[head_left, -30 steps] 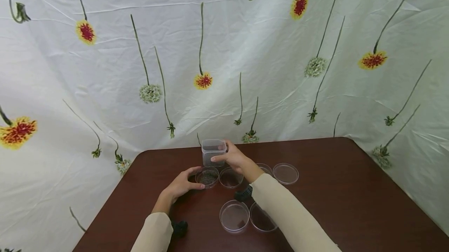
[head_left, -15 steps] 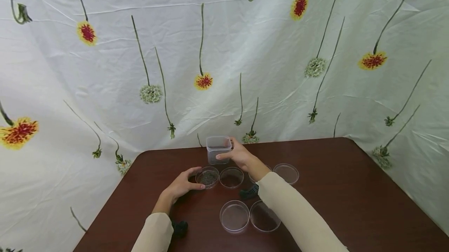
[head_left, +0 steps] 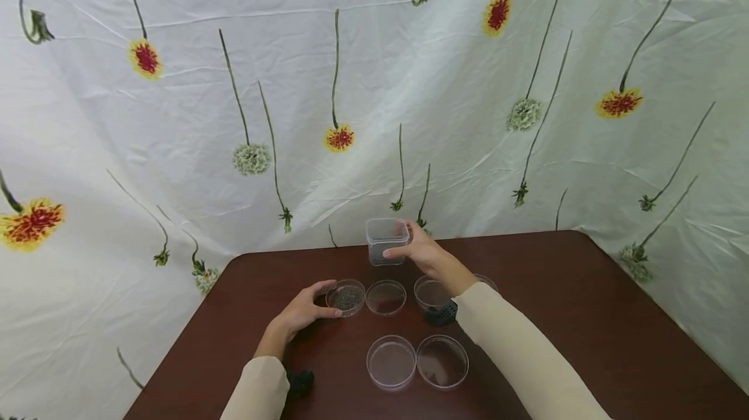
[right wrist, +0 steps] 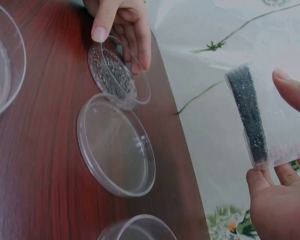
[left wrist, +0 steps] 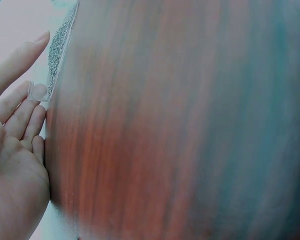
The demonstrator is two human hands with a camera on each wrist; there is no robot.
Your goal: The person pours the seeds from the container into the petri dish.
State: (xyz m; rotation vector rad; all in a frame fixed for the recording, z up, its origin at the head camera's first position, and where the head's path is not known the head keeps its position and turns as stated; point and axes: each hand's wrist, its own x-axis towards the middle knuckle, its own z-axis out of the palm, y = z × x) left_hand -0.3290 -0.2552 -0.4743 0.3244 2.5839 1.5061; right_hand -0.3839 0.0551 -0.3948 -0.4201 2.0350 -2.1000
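My left hand holds a petri dish by its side, thumb at the near edge and fingers at the far edge. Dark grains cover the bottom of this dish, also plain in the right wrist view. A clear square plastic tub is in my right hand, raised above the back of the table. Thumb and fingers grip the tub from its right side. In the right wrist view a layer of dark grains fills its lower part. Beside the grain dish stands a clear petri dish with nothing inside.
Another petri dish stands farther right in the back row, with one more partly behind the right sleeve. Two petri dishes sit in front. The brown table meets a flower-printed white cloth at the back.
My right hand has carried the tub to the right and slightly up, away from the grain dish. My left hand has stayed at the dish.
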